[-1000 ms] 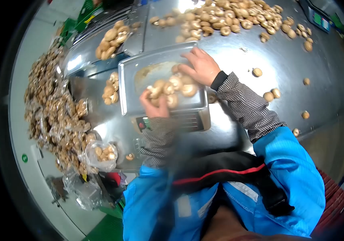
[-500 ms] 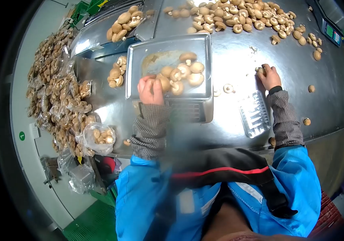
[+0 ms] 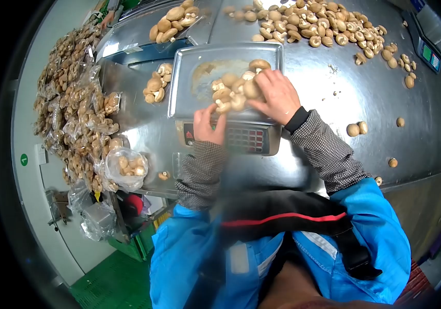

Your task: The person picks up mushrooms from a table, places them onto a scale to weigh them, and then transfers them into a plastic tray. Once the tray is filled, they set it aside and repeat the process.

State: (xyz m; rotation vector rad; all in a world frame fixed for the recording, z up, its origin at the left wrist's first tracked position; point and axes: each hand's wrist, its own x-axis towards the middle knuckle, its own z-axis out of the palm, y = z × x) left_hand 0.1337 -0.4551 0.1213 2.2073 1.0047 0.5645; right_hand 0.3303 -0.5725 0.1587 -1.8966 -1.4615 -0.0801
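A metal weighing pan (image 3: 184,62) on a scale holds a small pile of brown-capped mushrooms (image 3: 238,102). Over the pan's right side, my right hand (image 3: 278,97) grips a mushroom (image 3: 251,89) between thumb and fingers. My left hand (image 3: 209,126) is at the pan's front edge, thumb and forefinger apart. Its fingertips are at a mushroom (image 3: 223,107) on the near side of the pile, and its palm is hidden. Below the pan, the scale's keypad (image 3: 246,139) shows between my forearms. Beside my left sleeve is a faint clear plastic edge (image 3: 177,165).
A large heap of mushrooms (image 3: 328,23) lies at the back of the steel table (image 3: 323,72). More mushrooms (image 3: 156,82) sit left of the pan. Bagged mushrooms (image 3: 71,108) are stacked at far left. Another scale (image 3: 429,54) stands at back right. Another person's hand (image 3: 108,19) shows at upper left.
My right hand has come left from the table onto the pan's mushrooms. My left hand has drawn back to the pan's front edge. The clear plastic tray has left its spot at right.
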